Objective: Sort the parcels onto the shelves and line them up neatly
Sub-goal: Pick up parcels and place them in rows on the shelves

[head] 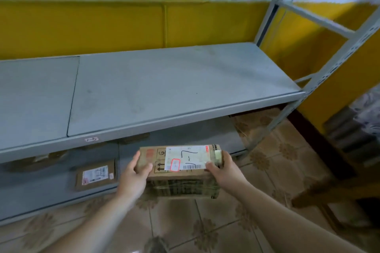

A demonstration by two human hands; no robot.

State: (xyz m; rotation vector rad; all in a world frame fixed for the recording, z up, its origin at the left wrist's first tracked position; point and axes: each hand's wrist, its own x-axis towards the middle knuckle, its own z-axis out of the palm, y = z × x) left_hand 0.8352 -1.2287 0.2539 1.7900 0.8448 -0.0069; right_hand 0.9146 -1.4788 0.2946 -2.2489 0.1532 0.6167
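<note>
One wide-angle camera on the person's head looks forward and down at the shelf [164,88], from just in front of and above its front edge. It sits close. The wall [102,26] lies behind the shelf and the floor [205,222] before it. Straight lines bow toward the picture's edges.

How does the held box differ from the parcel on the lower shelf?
The held box is thick and blocky; the shelf parcel is flat and thin. The left hand and right hand grip the held box; the shelf parcel lies untouched. Both: brown cardboard, white labels.
</note>
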